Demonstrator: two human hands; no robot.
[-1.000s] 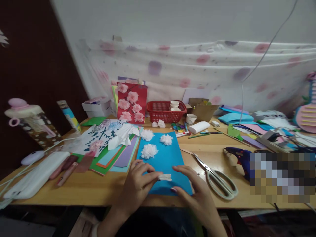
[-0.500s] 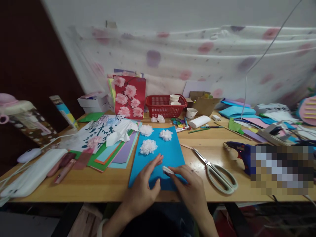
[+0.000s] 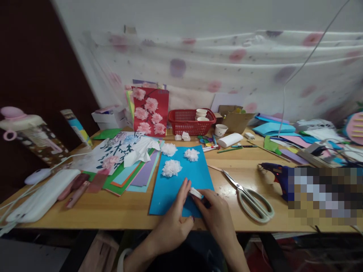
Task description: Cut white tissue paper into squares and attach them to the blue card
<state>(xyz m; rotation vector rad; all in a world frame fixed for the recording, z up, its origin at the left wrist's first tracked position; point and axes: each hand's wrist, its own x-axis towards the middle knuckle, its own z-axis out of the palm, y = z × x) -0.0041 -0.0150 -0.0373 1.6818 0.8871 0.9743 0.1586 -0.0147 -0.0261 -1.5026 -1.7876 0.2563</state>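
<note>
A blue sheet of paper (image 3: 195, 172) lies on the table in front of me. Three white crinkled paper flowers (image 3: 171, 168) rest on its far part. Over the sheet's near right side, my right hand (image 3: 217, 211) pinches a small folded piece of white tissue paper (image 3: 196, 193) between thumb and fingers. Close beside it on the left is my left hand (image 3: 177, 221), its fingers stretched out and the thumb apart, holding nothing. The left fingertips are near the tissue paper; whether they touch it I cannot tell.
Scissors (image 3: 249, 198) and a blue glue gun (image 3: 275, 172) lie on the right. Coloured papers (image 3: 138, 175) are stacked left. Behind stand a red basket (image 3: 187, 126), a paper cup (image 3: 221, 130) and a red card with pink flowers (image 3: 151, 113). A power bank-like white object (image 3: 42, 196) lies far left.
My left hand has moved right, closer to the tissue paper. The right hand stays nearly in place, with the tissue turned slightly. The whole view has shifted a little.
</note>
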